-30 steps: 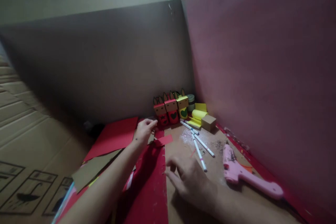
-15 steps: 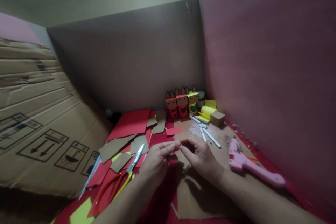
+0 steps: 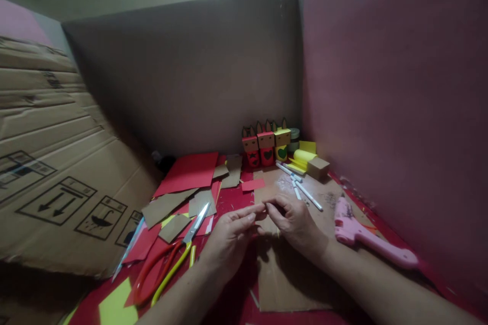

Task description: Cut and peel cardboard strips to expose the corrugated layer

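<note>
My left hand (image 3: 235, 231) is over the near edge of a cardboard sheet (image 3: 292, 284), its fingers stretched out to the right and its thumb bent beside them. My right hand (image 3: 295, 221) is closed in a pinch at the tip of the left index finger. Whatever the right fingertips hold, if anything, is too small to make out. Left of my left hand lie scissors (image 3: 186, 244) with red and yellow handles, blades pointing away. A pink glue gun (image 3: 366, 236) lies to the right of my right hand.
Red paper (image 3: 190, 172) and cardboard scraps (image 3: 170, 206) cover the left side. Three animal-faced paper figures (image 3: 267, 147) stand at the back. Several white markers (image 3: 308, 195), a yellow paper roll (image 3: 305, 157) and a small cardboard box (image 3: 318, 167) lie nearby. A large carton (image 3: 57, 162) leans at left.
My left thumb has drawn back from the fingertips, and the left fingers are straighter. My right fingers have curled into a tighter pinch. The view has shifted slightly.
</note>
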Action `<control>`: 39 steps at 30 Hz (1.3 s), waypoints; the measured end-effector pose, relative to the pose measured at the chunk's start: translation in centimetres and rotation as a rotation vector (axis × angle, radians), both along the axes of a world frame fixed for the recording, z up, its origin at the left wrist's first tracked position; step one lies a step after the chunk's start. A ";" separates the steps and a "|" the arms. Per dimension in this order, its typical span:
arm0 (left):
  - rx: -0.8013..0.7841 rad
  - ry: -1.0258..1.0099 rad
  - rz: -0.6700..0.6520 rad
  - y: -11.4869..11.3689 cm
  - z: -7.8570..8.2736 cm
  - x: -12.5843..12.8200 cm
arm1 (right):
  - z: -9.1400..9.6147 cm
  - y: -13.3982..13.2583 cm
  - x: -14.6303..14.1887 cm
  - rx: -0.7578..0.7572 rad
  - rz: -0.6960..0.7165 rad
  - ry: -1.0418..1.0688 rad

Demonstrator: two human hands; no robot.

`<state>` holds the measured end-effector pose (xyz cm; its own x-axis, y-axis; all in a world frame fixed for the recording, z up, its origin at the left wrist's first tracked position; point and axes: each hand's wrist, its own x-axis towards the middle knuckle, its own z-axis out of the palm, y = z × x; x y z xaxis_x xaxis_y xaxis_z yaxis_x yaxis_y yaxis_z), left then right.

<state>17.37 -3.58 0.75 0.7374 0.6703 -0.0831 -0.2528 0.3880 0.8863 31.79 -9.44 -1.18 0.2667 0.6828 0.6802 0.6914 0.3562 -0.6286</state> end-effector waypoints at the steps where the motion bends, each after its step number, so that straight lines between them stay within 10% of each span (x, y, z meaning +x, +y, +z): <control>1: -0.012 -0.009 0.005 0.1 -0.1 0.0 | 0.0 0.0 0.0 0.007 0.001 0.001; 17: -0.084 -0.054 -0.049 -0.1 0.5 0.1 | 0.0 -0.7 0.1 0.064 -0.137 -0.458; 39: 0.008 0.005 -0.154 -1.6 -0.1 -0.2 | 0.6 -1.6 -1.4 -0.010 0.091 -0.183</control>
<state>17.18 -5.16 0.66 0.8313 0.5497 -0.0824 -0.1860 0.4149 0.8906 30.38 -10.99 -0.57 0.0760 0.7052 0.7049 0.7594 0.4172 -0.4993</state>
